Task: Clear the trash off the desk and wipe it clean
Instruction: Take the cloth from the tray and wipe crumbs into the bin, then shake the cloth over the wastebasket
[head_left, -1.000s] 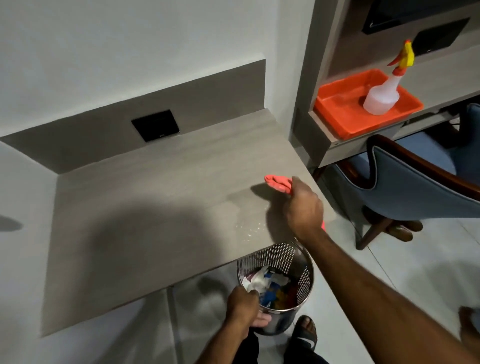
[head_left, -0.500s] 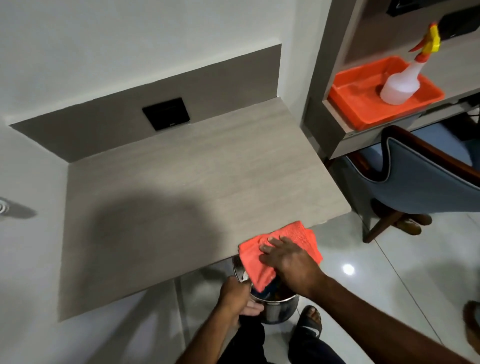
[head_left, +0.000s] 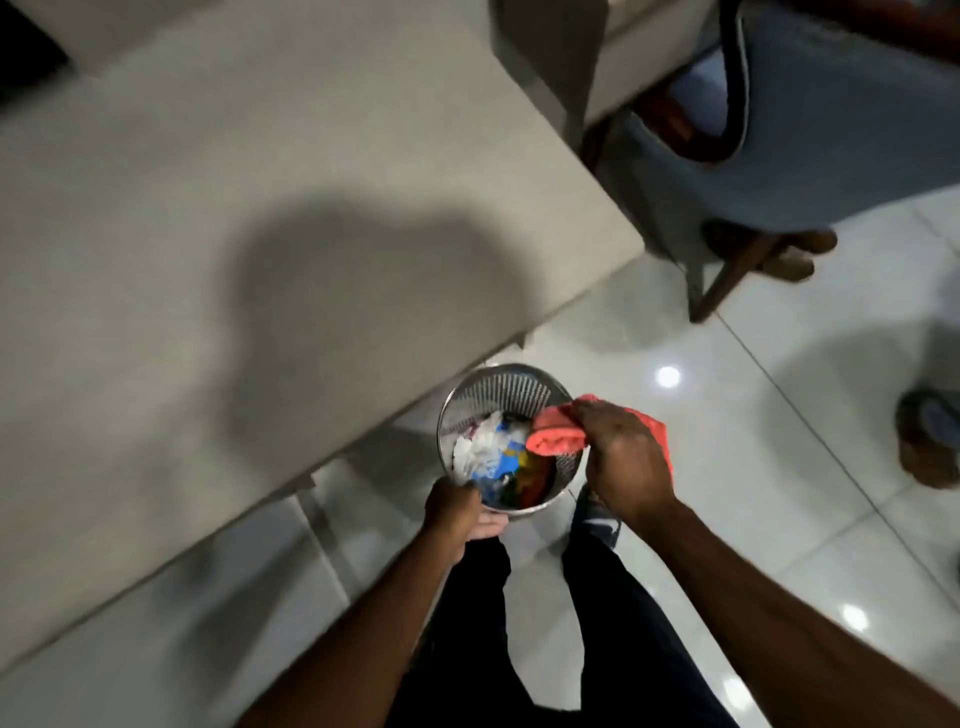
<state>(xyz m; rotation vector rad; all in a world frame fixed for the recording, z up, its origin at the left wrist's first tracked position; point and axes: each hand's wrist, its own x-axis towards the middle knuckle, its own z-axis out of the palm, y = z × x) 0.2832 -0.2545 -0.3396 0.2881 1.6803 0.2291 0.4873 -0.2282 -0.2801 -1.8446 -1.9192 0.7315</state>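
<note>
Head view | my left hand (head_left: 457, 512) grips bin (head_left: 506, 384) rim, steadying it below desk (head_left: 260, 182) near edge | my right hand (head_left: 626, 457) clutches cloth (head_left: 558, 434) over trash (head_left: 493, 457), probably shaking debris in.

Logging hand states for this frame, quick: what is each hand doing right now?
Left hand: closed on the rim of the metal bin.
Right hand: closed on the red cloth, held over the bin's edge.
</note>
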